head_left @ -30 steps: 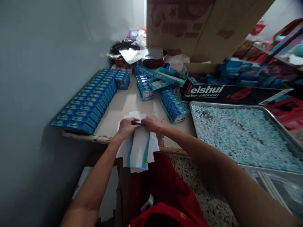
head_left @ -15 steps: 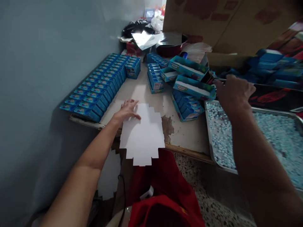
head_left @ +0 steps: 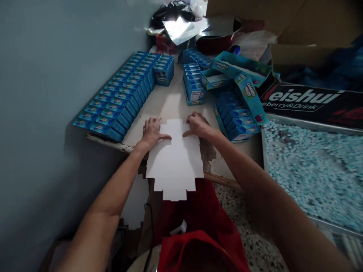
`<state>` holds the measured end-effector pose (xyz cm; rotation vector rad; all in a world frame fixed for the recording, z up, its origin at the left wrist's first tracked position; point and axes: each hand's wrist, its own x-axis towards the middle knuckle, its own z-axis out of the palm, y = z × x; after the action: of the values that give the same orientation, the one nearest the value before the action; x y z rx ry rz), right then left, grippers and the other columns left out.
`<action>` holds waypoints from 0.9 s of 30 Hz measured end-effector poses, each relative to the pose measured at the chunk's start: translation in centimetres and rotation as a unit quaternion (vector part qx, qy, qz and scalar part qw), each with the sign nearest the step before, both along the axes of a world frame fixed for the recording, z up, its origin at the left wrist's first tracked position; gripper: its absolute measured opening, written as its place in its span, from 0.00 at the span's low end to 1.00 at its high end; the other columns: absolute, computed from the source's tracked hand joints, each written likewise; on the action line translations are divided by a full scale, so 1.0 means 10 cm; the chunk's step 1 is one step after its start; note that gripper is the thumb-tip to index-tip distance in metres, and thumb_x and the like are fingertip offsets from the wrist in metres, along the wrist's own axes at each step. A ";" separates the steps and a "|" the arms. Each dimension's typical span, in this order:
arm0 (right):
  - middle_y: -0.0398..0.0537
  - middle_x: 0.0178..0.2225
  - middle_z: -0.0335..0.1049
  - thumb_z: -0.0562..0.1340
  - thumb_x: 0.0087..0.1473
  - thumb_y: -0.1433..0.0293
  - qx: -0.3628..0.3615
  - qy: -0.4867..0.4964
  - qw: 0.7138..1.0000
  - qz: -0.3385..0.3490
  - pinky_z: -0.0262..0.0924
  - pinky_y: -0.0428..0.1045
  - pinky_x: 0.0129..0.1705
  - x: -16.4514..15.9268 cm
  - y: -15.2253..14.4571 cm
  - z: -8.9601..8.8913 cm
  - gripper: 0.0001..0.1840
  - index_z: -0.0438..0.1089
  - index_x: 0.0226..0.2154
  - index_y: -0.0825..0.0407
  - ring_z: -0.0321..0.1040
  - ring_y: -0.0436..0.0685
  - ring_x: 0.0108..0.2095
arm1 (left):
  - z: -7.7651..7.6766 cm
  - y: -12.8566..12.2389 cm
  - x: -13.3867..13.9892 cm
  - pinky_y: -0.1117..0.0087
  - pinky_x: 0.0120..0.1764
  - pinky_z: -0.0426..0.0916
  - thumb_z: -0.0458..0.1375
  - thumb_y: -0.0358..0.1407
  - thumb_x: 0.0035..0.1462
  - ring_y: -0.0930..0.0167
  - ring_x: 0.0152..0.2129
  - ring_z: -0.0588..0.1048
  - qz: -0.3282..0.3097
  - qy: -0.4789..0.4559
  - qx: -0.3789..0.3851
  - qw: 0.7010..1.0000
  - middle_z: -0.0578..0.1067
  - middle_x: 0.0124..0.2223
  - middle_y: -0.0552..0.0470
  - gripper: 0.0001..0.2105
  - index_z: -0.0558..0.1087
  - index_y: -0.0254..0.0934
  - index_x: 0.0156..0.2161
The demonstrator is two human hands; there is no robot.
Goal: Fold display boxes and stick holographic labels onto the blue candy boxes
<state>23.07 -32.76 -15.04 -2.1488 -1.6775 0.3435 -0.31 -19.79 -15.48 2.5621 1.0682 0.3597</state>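
Note:
A flat white die-cut box blank (head_left: 176,158) lies face up at the table's front edge, its near notched flaps overhanging toward my lap. My left hand (head_left: 153,132) grips the blank's far left edge, thumb stretched over the white surface and fingers at the rim. At the far right edge, my right hand (head_left: 196,124) pinches the blank the same way, fingers bent and thumb on top. Just right of that hand stands a tray of blue candy boxes (head_left: 239,121), with an empty blue display tray (head_left: 249,98) leaning on it.
Rows of blue boxes (head_left: 121,94) stand along the wall at left. More filled blue trays (head_left: 195,85) are farther back. At right, a metal pan holds many pale blue candies (head_left: 312,162), beside a black printed carton (head_left: 312,100). Plastic bags lie at the back.
My right hand has come from the display trays at right to the blank's far right edge. One display tray now leans at a new angle. The view has shifted slightly.

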 end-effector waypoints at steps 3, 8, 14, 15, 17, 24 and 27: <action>0.47 0.39 0.71 0.78 0.36 0.64 0.011 0.109 0.994 -0.022 0.57 0.50 0.39 0.01 -0.03 -0.03 0.20 0.72 0.31 0.51 0.65 0.59 0.39 | -0.03 -0.04 -0.16 0.48 0.63 0.62 0.81 0.48 0.34 0.46 0.59 0.67 0.034 -0.064 -0.029 0.997 0.72 0.60 0.36 0.45 0.75 0.40 0.60; 0.40 0.28 0.69 0.73 0.39 0.61 0.094 0.336 0.937 -0.028 0.57 0.49 0.33 -0.11 -0.16 0.11 0.16 0.70 0.29 0.49 0.63 0.53 0.29 | 0.11 -0.04 -0.40 0.59 0.45 0.74 0.80 0.43 0.34 0.61 0.40 0.78 0.096 -0.257 -0.286 0.918 0.79 0.47 0.43 0.44 0.74 0.37 0.59; 0.40 0.32 0.72 0.80 0.28 0.59 0.174 0.499 0.845 -0.087 0.64 0.49 0.35 -0.18 -0.45 0.25 0.31 0.73 0.38 0.47 0.69 0.53 0.33 | 0.29 -0.33 -0.45 0.64 0.34 0.75 0.77 0.43 0.35 0.65 0.29 0.79 0.077 -0.353 -0.503 0.786 0.83 0.38 0.47 0.30 0.79 0.35 0.46; 0.41 0.34 0.74 0.80 0.27 0.60 0.158 0.519 0.835 -0.091 0.65 0.49 0.36 -0.19 -0.52 0.23 0.33 0.73 0.39 0.47 0.70 0.54 0.35 | 0.28 -0.37 -0.43 0.65 0.33 0.75 0.77 0.43 0.35 0.65 0.28 0.79 0.089 -0.357 -0.508 0.779 0.83 0.37 0.48 0.31 0.79 0.35 0.47; 0.43 0.35 0.76 0.80 0.27 0.62 0.127 0.573 0.804 -0.095 0.68 0.51 0.38 -0.22 -0.64 0.15 0.34 0.73 0.40 0.47 0.73 0.57 0.36 | 0.26 -0.42 -0.37 0.65 0.33 0.75 0.77 0.41 0.35 0.65 0.28 0.79 0.098 -0.358 -0.526 0.765 0.83 0.37 0.49 0.35 0.78 0.35 0.52; 0.34 0.25 0.66 0.75 0.36 0.63 0.167 0.540 0.819 -0.101 0.58 0.47 0.29 -0.30 -0.79 -0.08 0.35 0.72 0.51 0.45 0.63 0.51 0.25 | 0.21 -0.47 -0.29 0.68 0.39 0.75 0.76 0.37 0.35 0.66 0.37 0.80 0.043 -0.379 -0.496 0.780 0.80 0.53 0.47 0.38 0.77 0.39 0.57; 0.39 0.28 0.66 0.71 0.46 0.58 0.195 0.427 0.879 -0.087 0.59 0.49 0.32 -0.29 -0.74 -0.10 0.25 0.76 0.48 0.45 0.63 0.53 0.29 | 0.17 -0.46 -0.28 0.69 0.39 0.76 0.75 0.38 0.37 0.67 0.39 0.79 0.026 -0.383 -0.479 0.789 0.77 0.55 0.47 0.36 0.78 0.40 0.57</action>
<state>20.20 -40.11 -15.99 -1.4802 -0.9316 0.7035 -3.10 -24.40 -13.80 1.2697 0.7012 0.5996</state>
